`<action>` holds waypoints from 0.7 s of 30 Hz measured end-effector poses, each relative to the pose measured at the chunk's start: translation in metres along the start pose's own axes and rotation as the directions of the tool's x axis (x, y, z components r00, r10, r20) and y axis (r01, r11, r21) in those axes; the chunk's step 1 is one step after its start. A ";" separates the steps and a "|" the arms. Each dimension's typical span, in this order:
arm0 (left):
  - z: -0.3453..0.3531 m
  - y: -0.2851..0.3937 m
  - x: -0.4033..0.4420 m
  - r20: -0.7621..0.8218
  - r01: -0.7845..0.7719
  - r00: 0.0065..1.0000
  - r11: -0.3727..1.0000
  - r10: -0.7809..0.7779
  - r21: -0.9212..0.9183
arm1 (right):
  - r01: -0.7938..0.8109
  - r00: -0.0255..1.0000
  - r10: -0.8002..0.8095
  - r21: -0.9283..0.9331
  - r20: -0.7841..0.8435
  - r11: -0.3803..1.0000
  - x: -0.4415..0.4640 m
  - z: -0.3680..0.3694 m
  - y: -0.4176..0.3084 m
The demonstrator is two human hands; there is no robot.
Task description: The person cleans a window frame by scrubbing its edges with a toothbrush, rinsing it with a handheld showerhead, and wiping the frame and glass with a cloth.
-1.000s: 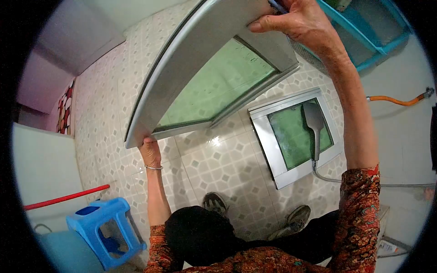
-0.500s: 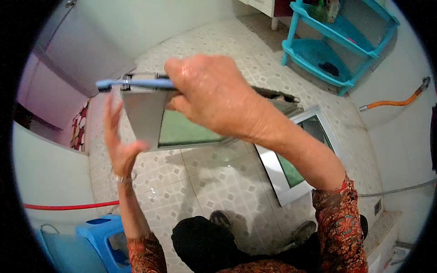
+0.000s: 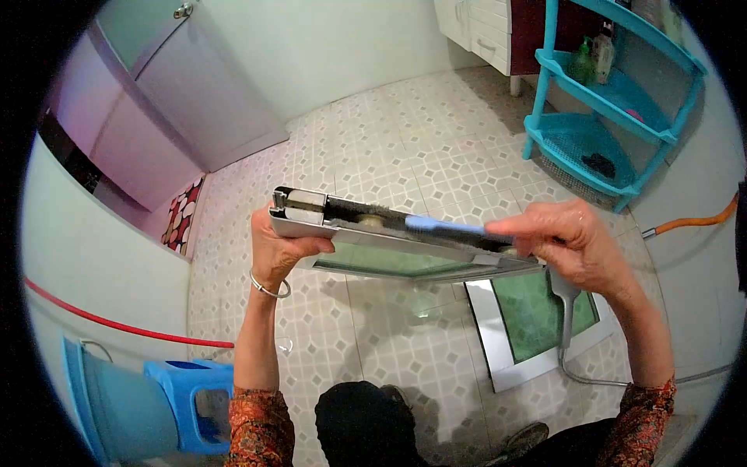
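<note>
Nearest are a black-clad knee (image 3: 366,424), a shoe (image 3: 529,442) and the two patterned sleeves (image 3: 263,428). Beyond them the left hand (image 3: 278,247), with a bracelet (image 3: 271,286) on its wrist, grips the left end of the frame (image 3: 405,243), thumb over the near face. The frame is in front of the person, its narrow edge turned up and a dark groove running along it, while its green glass (image 3: 381,261) shows underneath; whether its lower edge meets the floor (image 3: 420,350) cannot be seen. The right hand (image 3: 572,243) pinches a blue brush (image 3: 443,226) over the groove toward the right end (the bristles cannot be made out, nor whether this hand also touches the frame). Below it a second frame (image 3: 492,335) lies flat on the tiles, a grey shower head (image 3: 562,292) above its glass and a hose (image 3: 595,381) leading off right. At left are a blue stool (image 3: 171,389), a bucket (image 3: 128,412) just beside it and a red rod (image 3: 128,321). Farther off stand a turquoise shelf (image 3: 599,95) with a green bottle (image 3: 581,64) and a pale bottle (image 3: 602,58), a spotted mat (image 3: 183,214), a door (image 3: 206,101) and, at the back, a white cabinet (image 3: 482,31).
</note>
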State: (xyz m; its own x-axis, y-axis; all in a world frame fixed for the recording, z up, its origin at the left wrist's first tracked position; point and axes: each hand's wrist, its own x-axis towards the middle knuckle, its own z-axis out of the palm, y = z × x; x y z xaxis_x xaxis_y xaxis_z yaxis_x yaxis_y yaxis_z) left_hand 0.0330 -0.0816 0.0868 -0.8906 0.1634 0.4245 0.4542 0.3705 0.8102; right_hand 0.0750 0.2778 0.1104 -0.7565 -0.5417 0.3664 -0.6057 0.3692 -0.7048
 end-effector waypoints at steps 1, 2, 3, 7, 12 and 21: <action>0.001 -0.001 -0.001 0.007 0.051 0.999 0.996 -0.050 -0.079 | -0.019 1.000 0.018 -0.045 -0.011 0.999 -0.004 0.002 0.003; 0.003 -0.001 -0.001 -0.005 0.044 0.999 0.996 -0.045 -0.078 | -0.043 0.999 0.040 -0.120 -0.032 0.992 -0.007 0.004 0.002; 0.004 -0.001 -0.001 -0.019 0.037 0.999 0.996 -0.039 -0.077 | -0.069 0.997 0.059 -0.195 -0.053 0.978 -0.008 0.007 -0.001; 0.006 -0.002 -0.001 -0.055 0.015 0.998 0.999 -0.017 -0.041 | -0.055 0.998 0.045 -0.485 -0.032 0.873 0.003 0.030 -0.011; -0.011 -0.008 -0.009 -0.013 0.075 0.997 0.988 -0.074 0.133 | 0.084 0.995 -0.092 -0.156 -0.048 0.984 0.030 0.054 0.008; -0.034 -0.064 -0.017 -0.283 0.027 0.959 0.999 -0.015 0.037 | -0.111 0.984 0.172 -0.560 0.056 0.821 -0.046 -0.016 0.038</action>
State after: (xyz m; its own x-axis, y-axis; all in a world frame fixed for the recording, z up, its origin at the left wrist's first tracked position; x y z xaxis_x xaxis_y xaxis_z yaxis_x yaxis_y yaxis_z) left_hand 0.0196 -0.1388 0.0418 -0.8538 -0.1078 0.5093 0.4290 0.4085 0.8056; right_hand 0.0825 0.3286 0.0761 -0.8343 -0.5117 0.2053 -0.5510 0.7865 -0.2789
